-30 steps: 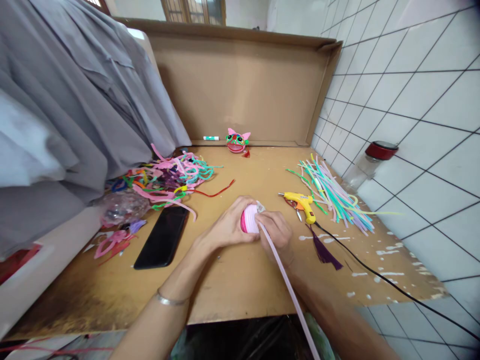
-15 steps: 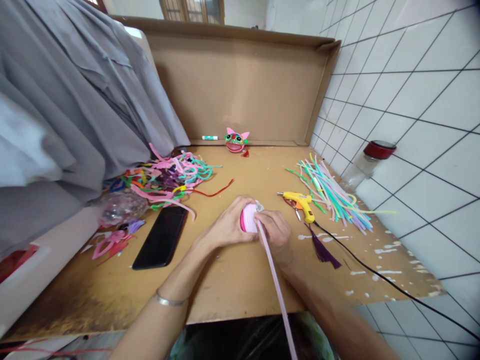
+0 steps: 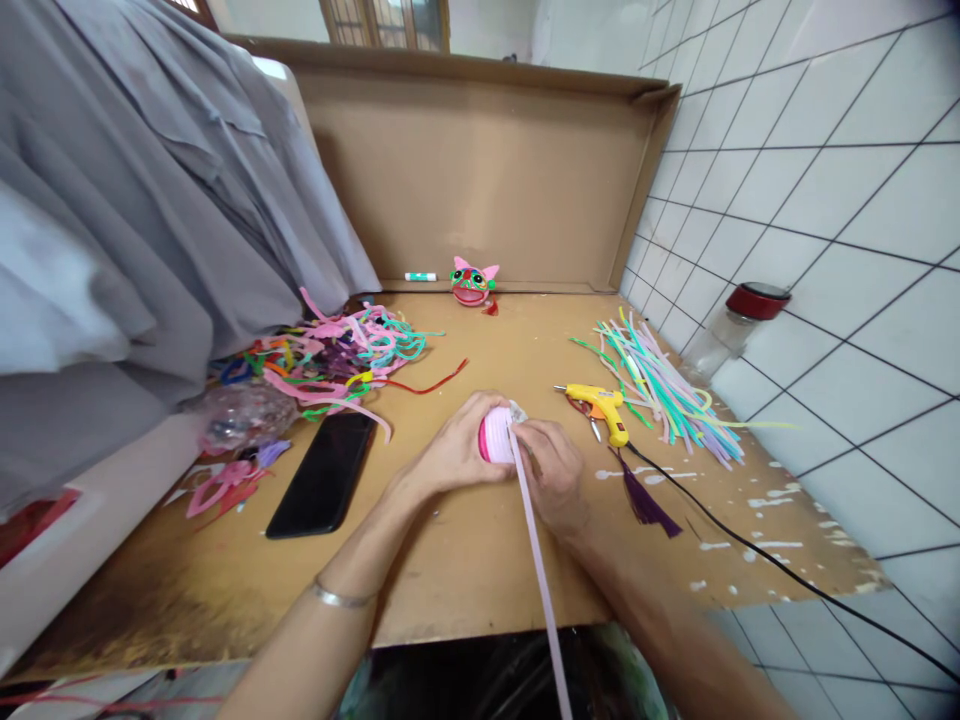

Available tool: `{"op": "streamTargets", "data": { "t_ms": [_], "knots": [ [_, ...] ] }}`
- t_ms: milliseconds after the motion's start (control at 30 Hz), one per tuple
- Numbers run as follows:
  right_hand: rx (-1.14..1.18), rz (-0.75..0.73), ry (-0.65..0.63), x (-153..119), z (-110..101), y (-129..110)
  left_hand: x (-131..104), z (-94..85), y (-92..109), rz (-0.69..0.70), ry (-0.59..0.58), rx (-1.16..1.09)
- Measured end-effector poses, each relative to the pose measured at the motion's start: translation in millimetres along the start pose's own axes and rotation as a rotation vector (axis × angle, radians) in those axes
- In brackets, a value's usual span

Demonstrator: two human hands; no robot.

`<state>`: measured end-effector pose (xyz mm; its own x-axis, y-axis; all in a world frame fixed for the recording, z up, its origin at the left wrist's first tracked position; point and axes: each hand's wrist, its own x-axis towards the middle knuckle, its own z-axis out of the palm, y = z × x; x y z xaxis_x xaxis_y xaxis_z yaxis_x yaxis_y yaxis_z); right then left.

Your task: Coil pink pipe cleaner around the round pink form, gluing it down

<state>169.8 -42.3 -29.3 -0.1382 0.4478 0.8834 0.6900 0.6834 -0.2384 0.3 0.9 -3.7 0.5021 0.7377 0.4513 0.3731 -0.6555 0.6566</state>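
Observation:
My left hand (image 3: 466, 450) is wrapped round a small rounded piece (image 3: 496, 436), which is covered in rows of pale pink pipe cleaner with a deeper pink band on its left side. Something whitish shows at its top right edge. The fingers of my right hand (image 3: 551, 470) are pinched at its right side, on a long pale pink pipe cleaner (image 3: 537, 560). From there the strip hangs down towards me, past the table edge. My fingers hide the piece's far and right sides.
Right of my hands lie a yellow glue gun (image 3: 600, 402) with a black cord, a purple tassel (image 3: 649, 505) and a pile of straight pipe cleaners (image 3: 671, 385). To the left are a black phone (image 3: 321, 478) and tangled pipe cleaners (image 3: 345, 345). A pink-eared animal head (image 3: 471, 283) stands behind.
The hanging end of the pipe cleaner has swung left. My right fingers have shifted slightly on the piece, and my left hand keeps its hold.

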Motion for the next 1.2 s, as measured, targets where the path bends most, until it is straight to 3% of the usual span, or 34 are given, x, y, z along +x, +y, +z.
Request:
{"op": "streamTargets", "data": {
  "t_ms": [400, 567, 900, 1200],
  "knots": [
    [0.018, 0.046, -0.027, -2, 0, 5, 1, 1.4, -2, -0.063, 0.020, -0.057],
    [0.069, 0.151, -0.063, 2, -4, 2, 0, 3.0, -4, -0.070, 0.014, -0.060],
    [0.306, 0.482, -0.245, 6, -4, 10, 1, -0.1, 12, -0.148, -0.035, -0.095],
    [0.424, 0.505, -0.279, 6, 6, 12, 0, -1.1, 9, -0.138, -0.049, -0.112]
  ]
}}
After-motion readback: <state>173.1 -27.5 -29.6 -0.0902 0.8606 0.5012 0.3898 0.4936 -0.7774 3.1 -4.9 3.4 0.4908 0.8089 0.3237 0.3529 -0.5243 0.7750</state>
